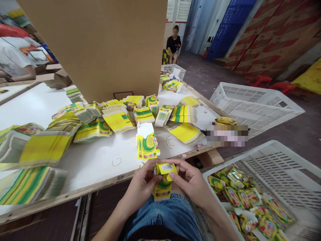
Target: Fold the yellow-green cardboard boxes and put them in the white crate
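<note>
Over my lap, a small yellow and green printed carton (163,192) with a barcode on its top flap is held between both hands. My left hand (146,179) grips its left side, thumb across the front. My right hand (188,177) pinches the flap end, thumb pressed on the yellow card. Just beyond, at the table edge, lies a small pile of similar cartons (147,145) with white flaps. To my right, a white plastic crate (272,147) holds many yellow packs (243,197).
Stacks of flat yellow cartons (117,117) cover much of the white table (100,154). A tall cardboard sheet (100,43) stands behind them. Bananas (225,121) lie at the table's right edge near another white crate (258,100). A person (173,43) sits at the back; another's sleeve (15,60) shows left.
</note>
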Motion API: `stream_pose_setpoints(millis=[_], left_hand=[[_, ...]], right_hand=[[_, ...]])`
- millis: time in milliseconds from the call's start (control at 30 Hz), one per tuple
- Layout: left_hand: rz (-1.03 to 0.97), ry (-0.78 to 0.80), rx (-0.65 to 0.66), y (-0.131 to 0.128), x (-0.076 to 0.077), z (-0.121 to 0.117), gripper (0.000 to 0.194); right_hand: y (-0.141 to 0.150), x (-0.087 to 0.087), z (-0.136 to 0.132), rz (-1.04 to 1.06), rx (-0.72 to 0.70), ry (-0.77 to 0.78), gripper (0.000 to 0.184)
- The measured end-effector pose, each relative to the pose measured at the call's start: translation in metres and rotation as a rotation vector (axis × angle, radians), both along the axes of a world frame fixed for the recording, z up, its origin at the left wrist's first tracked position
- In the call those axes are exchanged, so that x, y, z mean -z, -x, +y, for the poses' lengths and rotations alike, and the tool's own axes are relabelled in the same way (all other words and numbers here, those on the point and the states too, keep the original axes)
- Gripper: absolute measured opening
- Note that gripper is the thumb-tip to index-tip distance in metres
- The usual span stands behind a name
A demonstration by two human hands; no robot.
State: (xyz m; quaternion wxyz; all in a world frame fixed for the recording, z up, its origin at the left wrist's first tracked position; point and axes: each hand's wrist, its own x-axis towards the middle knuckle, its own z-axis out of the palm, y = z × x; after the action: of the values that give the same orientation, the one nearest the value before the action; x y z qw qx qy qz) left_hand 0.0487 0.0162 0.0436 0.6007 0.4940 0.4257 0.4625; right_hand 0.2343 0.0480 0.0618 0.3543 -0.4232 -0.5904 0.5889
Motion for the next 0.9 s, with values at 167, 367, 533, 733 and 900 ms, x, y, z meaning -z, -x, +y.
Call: stream_pose_setpoints(millis=[167,367,533,733,900], left_hand=[[-0.026,0.011,0.058,-0.001,-0.005,-0.001,0.042],[-0.116,0.038,0.033,-0.003,-0.002,-0.001,0.045],[-0.138,0.033,0.037,0.0,-0.004,0.001,0.04],[-0.142,0.033,0.032,-0.008,-0.005,0.002,0.037],[-0.074,-0.025,0.014,-0.022,-0.001,-0.002,0.033]], right_hand=[[0.004,0.003,0.002,-0.254,0.12,-0.182,0.032],[0.01,0.007,-0.001,-0.316,0.109,-0.247,0.03],[0.005,0.008,-0.003,-0.224,0.087,-0.203,0.031],[0.002,0.015,-0.004,0.007,0.214,-0.218,0.015],[0.001,0.014,-0.006,0.074,0.236,-0.246,0.008]])
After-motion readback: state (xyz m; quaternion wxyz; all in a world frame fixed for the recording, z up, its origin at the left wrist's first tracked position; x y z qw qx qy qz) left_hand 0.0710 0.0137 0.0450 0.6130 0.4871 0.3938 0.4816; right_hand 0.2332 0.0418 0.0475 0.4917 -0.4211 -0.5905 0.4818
